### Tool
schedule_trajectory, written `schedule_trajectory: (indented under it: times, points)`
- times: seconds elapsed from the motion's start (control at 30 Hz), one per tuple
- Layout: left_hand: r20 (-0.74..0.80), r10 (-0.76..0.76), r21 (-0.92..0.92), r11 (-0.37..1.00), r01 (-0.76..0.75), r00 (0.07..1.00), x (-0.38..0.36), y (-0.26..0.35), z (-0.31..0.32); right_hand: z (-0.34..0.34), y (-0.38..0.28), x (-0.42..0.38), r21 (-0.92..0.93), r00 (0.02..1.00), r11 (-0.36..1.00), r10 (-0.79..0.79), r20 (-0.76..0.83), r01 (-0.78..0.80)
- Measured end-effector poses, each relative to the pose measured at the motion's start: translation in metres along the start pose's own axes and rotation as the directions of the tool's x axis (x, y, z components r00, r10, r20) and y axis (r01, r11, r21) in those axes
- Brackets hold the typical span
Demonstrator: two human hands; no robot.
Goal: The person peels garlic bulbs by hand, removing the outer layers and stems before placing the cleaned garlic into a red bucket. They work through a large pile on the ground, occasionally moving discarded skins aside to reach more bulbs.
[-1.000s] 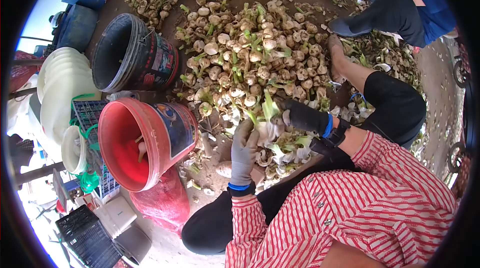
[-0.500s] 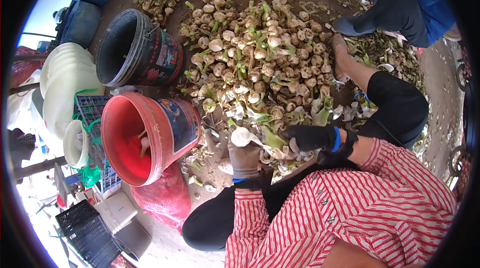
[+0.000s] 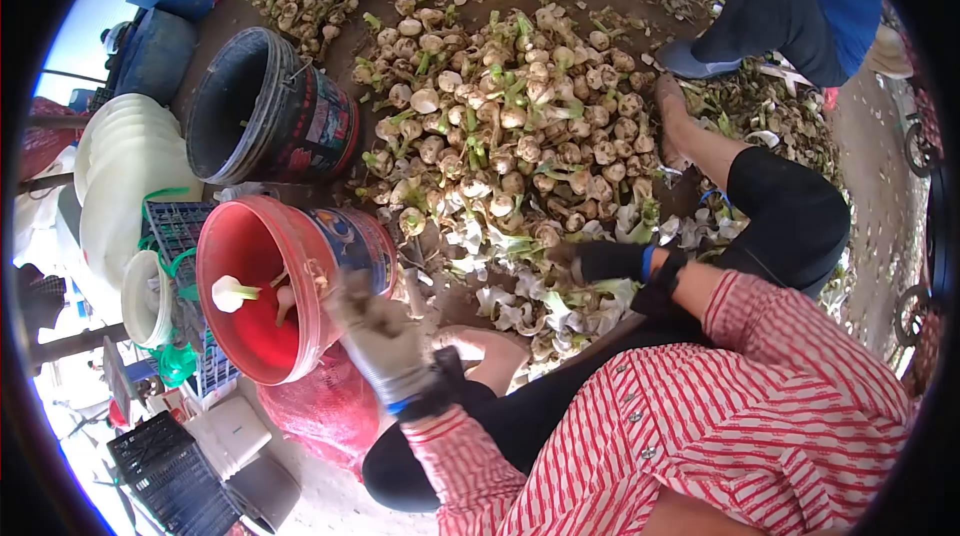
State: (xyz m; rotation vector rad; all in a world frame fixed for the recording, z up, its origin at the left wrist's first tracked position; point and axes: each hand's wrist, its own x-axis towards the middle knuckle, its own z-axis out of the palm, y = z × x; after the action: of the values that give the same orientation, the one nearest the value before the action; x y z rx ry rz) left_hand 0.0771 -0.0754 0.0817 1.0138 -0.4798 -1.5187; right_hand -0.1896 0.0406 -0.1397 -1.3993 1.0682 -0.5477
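Note:
My left hand (image 3: 378,341), in a pale grey glove, is beside the near rim of the red bucket (image 3: 318,331). Its fingers are blurred but look loose, with nothing in them. A white, peeled garlic bulb (image 3: 230,294) with a short green stem shows within the bucket's mouth, apart from my hand. Another garlic bulb (image 3: 285,304) lies inside the bucket. My right hand (image 3: 605,262), in a dark glove, is low over the near edge of the garlic pile (image 3: 520,126). Its fingers are curled, and what they hold is hidden. White and green peelings (image 3: 560,316) lie just below it.
A black bucket (image 3: 225,116) stands beyond the red one. Below the red bucket is a red mesh sack (image 3: 320,421). Crates, including a black crate (image 3: 165,471), and white tubs are at left. Another person (image 3: 790,16) sits at upper right.
My left hand has moved left from the pile to the red bucket and let go of the white garlic bulb, now in the bucket's mouth. My right hand has shifted slightly.

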Motion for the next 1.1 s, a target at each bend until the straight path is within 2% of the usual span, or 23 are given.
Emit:
schedule_trajectory:
  times: [0.03,0.07,0.1,0.13,0.2,0.23,0.3,0.33,0.4,0.57,0.6,0.63,0.67,0.7,0.77,0.8,0.87,0.9,0.93,0.97,1.0,1.03,1.1]
  points:
    - [-0.031,-0.101,0.231,0.967,0.105,0.994,-0.014,-0.017,0.012,-0.003,-0.002,0.006,0.225,0.995,0.971,-0.092,0.027,0.084]
    - [-0.104,-0.225,0.165,0.957,0.240,0.969,-0.020,-0.043,0.021,-0.006,-0.004,0.013,0.444,0.981,0.885,-0.184,0.055,0.141]
    - [-0.105,-0.255,0.484,0.831,0.273,0.961,-0.030,-0.058,0.027,-0.018,-0.071,0.007,0.818,0.995,0.573,-0.095,0.010,0.046]
    - [0.011,-0.273,0.520,0.823,0.228,0.962,-0.037,-0.073,0.030,-0.025,-0.113,0.003,0.993,1.000,0.116,0.005,0.013,-0.013]
    - [0.165,-0.304,0.494,0.849,0.188,0.938,-0.047,-0.105,0.033,-0.024,-0.126,-0.002,0.998,0.999,0.058,-0.035,0.018,-0.016]
    - [0.215,-0.240,0.549,0.831,0.086,0.947,-0.049,-0.120,0.033,-0.022,-0.131,-0.003,1.000,0.996,-0.004,-0.082,0.024,-0.024]
    - [0.328,-0.131,0.734,0.659,-0.165,0.935,-0.049,-0.128,0.037,-0.013,-0.134,-0.002,1.000,1.000,-0.023,0.015,0.013,-0.012]
    - [0.323,-0.128,0.735,0.658,-0.164,0.938,-0.050,-0.127,0.041,-0.010,-0.124,0.002,1.000,1.000,0.008,-0.017,0.014,-0.014]
    - [0.470,0.017,0.774,0.472,-0.422,0.882,-0.054,-0.122,0.049,0.000,-0.122,0.000,1.000,1.000,-0.013,0.018,-0.008,0.009]
    - [0.587,0.022,0.714,0.457,-0.530,0.810,-0.048,-0.129,0.031,-0.004,-0.136,-0.005,0.998,0.994,0.053,-0.104,0.038,-0.033]
    - [0.649,0.110,0.709,0.270,-0.651,0.753,-0.049,-0.131,0.030,0.002,-0.118,-0.002,0.992,0.975,-0.103,-0.218,0.044,-0.068]
    - [0.715,0.180,0.676,0.065,-0.734,0.675,-0.051,-0.133,0.030,0.006,-0.110,-0.001,0.986,0.959,-0.156,-0.284,0.016,-0.063]
    - [0.709,0.166,0.692,0.024,-0.721,0.686,-0.053,-0.137,0.029,0.009,-0.102,0.000,0.976,0.937,-0.208,-0.349,-0.012,-0.065]
    - [0.713,0.158,0.688,0.030,-0.725,0.683,-0.054,-0.140,0.028,0.010,-0.108,-0.004,0.976,0.939,-0.211,-0.342,-0.021,-0.055]
    - [0.677,0.042,0.736,-0.050,-0.675,0.735,-0.056,-0.142,0.025,0.009,-0.126,-0.012,0.997,0.995,0.074,0.098,-0.001,-0.007]
    - [0.677,0.039,0.736,-0.050,-0.675,0.735,-0.056,-0.143,0.023,0.009,-0.123,-0.011,0.997,0.995,0.071,0.100,0.000,-0.007]
    - [0.345,-0.096,0.937,0.085,-0.338,0.934,-0.054,-0.148,0.017,0.011,-0.109,-0.008,0.970,0.969,0.242,0.240,-0.052,-0.008]
    - [0.345,-0.100,0.938,0.085,-0.337,0.933,-0.051,-0.155,0.005,0.006,-0.091,-0.007,0.971,0.968,0.239,0.243,-0.053,-0.007]
    - [0.299,-0.325,0.940,-0.059,-0.335,0.897,-0.046,-0.166,-0.012,-0.009,-0.065,-0.005,0.794,0.945,0.606,0.290,-0.153,-0.057]
    - [0.211,-0.522,0.912,-0.200,-0.359,0.827,-0.043,-0.171,-0.021,-0.026,-0.043,0.000,0.499,0.895,0.860,0.304,-0.328,-0.109]
    - [0.278,-0.699,0.855,-0.133,-0.502,0.659,-0.045,-0.170,-0.021,-0.042,-0.023,0.005,0.151,0.815,0.951,0.308,-0.491,-0.268]
    - [0.278,-0.696,0.855,-0.136,-0.501,0.663,-0.050,-0.175,-0.020,-0.058,-0.007,0.010,-0.163,0.686,0.879,0.220,-0.694,-0.448]
    - [0.426,-0.582,0.820,-0.075,-0.568,0.692,-0.061,-0.186,-0.019,-0.076,0.012,0.019,-0.335,0.614,0.755,0.111,-0.782,-0.564]
